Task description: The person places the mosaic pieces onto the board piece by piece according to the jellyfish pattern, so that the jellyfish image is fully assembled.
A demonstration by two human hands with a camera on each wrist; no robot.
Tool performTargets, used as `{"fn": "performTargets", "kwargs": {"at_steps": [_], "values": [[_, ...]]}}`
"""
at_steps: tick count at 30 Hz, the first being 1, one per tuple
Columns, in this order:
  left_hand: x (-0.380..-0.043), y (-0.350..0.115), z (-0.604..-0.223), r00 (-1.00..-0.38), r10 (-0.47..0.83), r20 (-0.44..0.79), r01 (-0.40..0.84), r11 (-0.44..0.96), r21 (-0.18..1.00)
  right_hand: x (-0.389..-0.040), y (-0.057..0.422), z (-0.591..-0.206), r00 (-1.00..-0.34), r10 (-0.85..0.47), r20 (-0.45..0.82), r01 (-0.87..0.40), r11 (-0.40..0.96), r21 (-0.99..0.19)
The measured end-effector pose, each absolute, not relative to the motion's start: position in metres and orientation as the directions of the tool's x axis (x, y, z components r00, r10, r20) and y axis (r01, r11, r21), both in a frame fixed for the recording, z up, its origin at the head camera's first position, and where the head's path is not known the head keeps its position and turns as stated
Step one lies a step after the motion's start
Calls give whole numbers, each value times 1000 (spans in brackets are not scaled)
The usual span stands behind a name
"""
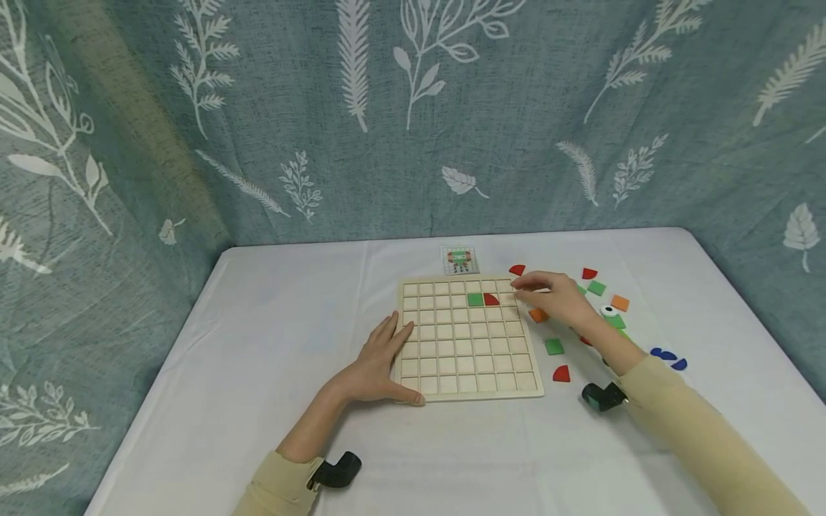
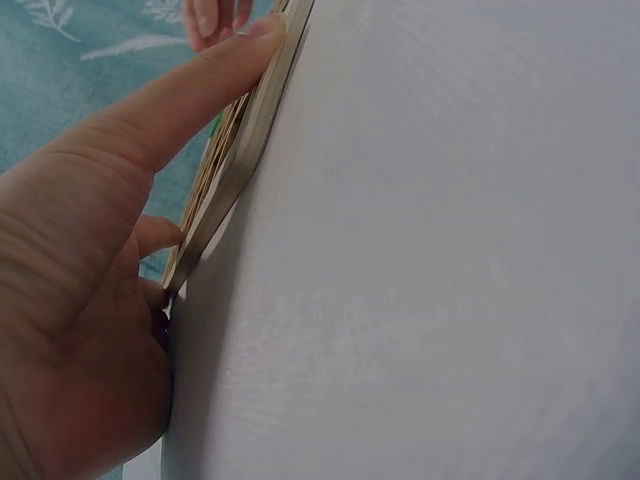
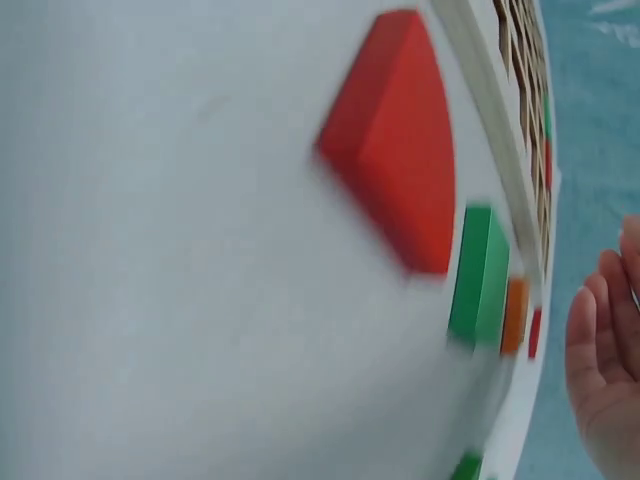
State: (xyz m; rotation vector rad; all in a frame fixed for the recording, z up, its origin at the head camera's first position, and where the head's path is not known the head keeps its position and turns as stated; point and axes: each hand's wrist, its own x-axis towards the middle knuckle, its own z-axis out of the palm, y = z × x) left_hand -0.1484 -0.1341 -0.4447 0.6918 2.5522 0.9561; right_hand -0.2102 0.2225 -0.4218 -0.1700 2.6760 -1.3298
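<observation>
A light wooden grid board (image 1: 464,350) lies on the white table. In its upper part a green square tile (image 1: 475,299) sits in a cell, with a red quarter-circle tile (image 1: 491,299) in the cell to its right. My left hand (image 1: 371,369) rests spread at the board's left side, thumb on the near left corner and fingertips over the left rim. Over the board's upper right edge is my right hand (image 1: 553,295), its fingers loosely bent and no piece showing between them. An orange tile (image 1: 538,315) lies just below that hand, beside the board.
Behind the board lies a small picture card (image 1: 459,260) with a gridded figure. Right of the board are scattered pieces: a green square (image 1: 554,347), a red quarter circle (image 1: 561,374), an orange square (image 1: 620,302), a white eye piece (image 1: 609,310) and blue pieces (image 1: 665,355).
</observation>
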Motion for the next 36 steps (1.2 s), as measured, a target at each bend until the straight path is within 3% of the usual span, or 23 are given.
{"fn": "performTargets", "kwargs": {"at_steps": [8, 19, 36], "values": [[-148, -134, -445, -826, 548, -128, 326, 652, 685, -195, 260, -418, -989, -113, -91, 6, 597, -802], [-149, -135, -445, -824, 552, -125, 331, 649, 685, -184, 295, -415, -998, -23, -65, 29, 711, -703], [-149, -135, -444, -823, 555, -119, 339, 649, 682, -194, 298, -423, -997, 22, -76, 65, 780, -623]]}}
